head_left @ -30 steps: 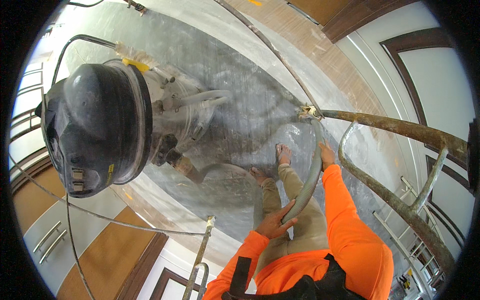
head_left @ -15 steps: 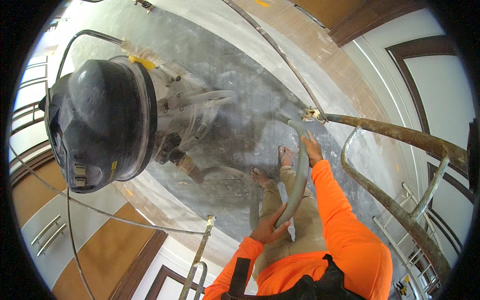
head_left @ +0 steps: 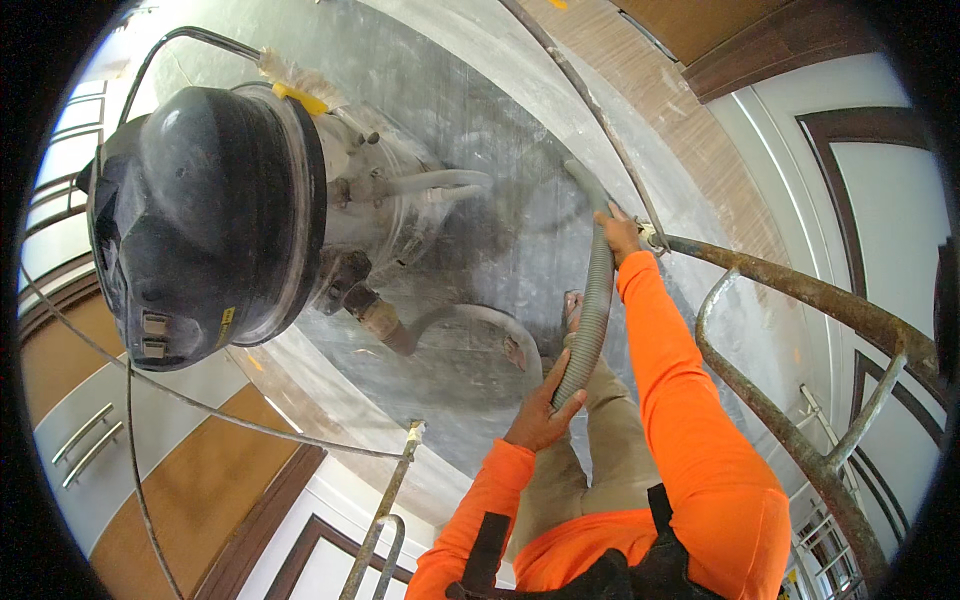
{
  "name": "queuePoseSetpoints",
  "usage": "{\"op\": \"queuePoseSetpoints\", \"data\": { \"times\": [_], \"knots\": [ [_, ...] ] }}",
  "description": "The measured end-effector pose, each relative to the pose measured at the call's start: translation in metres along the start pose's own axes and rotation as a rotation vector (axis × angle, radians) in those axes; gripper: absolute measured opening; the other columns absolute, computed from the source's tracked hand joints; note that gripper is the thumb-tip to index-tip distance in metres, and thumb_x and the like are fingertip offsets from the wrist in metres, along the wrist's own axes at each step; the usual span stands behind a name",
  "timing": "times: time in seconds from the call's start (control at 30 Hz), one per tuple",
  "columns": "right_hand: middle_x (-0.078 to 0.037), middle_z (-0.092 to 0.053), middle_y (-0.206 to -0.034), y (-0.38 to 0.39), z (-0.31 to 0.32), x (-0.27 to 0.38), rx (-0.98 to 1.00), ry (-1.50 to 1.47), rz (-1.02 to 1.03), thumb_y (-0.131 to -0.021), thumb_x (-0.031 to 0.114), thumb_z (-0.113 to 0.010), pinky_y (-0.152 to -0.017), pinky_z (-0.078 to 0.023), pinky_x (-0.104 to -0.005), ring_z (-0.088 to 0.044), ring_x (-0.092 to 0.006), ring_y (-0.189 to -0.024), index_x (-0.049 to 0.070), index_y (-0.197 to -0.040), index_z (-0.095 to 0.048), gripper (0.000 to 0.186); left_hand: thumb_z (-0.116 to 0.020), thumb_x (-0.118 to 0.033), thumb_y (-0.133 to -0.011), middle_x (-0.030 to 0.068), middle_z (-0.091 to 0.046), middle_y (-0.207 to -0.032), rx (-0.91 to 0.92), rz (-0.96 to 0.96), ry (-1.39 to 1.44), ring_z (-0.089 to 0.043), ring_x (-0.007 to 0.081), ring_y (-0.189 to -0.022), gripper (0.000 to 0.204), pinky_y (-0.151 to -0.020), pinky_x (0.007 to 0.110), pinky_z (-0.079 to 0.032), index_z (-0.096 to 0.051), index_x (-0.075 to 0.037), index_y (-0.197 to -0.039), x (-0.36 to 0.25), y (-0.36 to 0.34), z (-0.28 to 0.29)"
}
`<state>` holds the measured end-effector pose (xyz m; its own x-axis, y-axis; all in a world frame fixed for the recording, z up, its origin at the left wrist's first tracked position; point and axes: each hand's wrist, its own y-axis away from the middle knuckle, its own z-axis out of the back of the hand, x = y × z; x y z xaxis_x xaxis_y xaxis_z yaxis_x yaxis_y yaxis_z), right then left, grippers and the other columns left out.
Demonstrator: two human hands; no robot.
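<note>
My left hand (head_left: 540, 415) is closed around the lower part of a grey ribbed hose (head_left: 592, 315), and my right hand (head_left: 618, 230) grips it higher up, its fingers wrapped round. The hose's far end reaches out over the dusty grey floor (head_left: 520, 230). To the left stands a large dusty vacuum with a black top (head_left: 200, 225) and a pale body. From its lower fitting (head_left: 385, 320) the hose loops down past my feet, which are partly hidden by my arms and the hose.
Rusty metal frames (head_left: 760, 400) run close along my right. A second pipe frame (head_left: 385, 505) stands at the lower left, with a cable (head_left: 250, 420) stretched toward it. Doors (head_left: 880, 190) line the edges, and a ladder (head_left: 840, 555) lies partly in view at the lower right.
Both hands and the hose have moved forward, away from my body; the hose's far end now reaches further up the picture. The vacuum appears slightly higher in view.
</note>
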<state>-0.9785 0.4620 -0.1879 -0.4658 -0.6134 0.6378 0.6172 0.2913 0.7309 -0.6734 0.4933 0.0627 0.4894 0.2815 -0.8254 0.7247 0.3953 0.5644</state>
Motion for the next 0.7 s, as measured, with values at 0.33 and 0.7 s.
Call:
{"op": "queuePoseSetpoints", "data": {
  "times": [0.33, 0.7],
  "knots": [
    [-0.016, -0.062, -0.123, 0.07, 0.051, -0.01, -0.078, 0.054, -0.056, -0.085, 0.023, -0.067, -0.071, -0.052, -0.0343, -0.064, -0.0233, -0.092, 0.009, -0.146, -0.048, 0.065, -0.064, -0.037, -0.095, 0.0237, -0.053, -0.14, 0.196, 0.129, 0.05, -0.052, 0.0365, -0.13, 0.076, -0.106, 0.04, -0.041, -0.026, -0.013, -0.156, 0.013, 0.024, 0.001],
    [-0.017, -0.06, -0.124, 0.046, 0.046, -0.007, 0.01, 0.043, -0.025, -0.088, 0.024, -0.068, -0.069, -0.056, -0.0372, -0.063, -0.0241, -0.085, 0.008, -0.143, -0.05, 0.061, -0.061, -0.04, -0.096, 0.0246, -0.052, -0.14, 0.158, 0.06, -0.011, -0.055, 0.0382, -0.126, 0.075, -0.102, 0.04, -0.043, -0.027, -0.011, -0.155, 0.009, 0.015, -0.007]
  ]
}}
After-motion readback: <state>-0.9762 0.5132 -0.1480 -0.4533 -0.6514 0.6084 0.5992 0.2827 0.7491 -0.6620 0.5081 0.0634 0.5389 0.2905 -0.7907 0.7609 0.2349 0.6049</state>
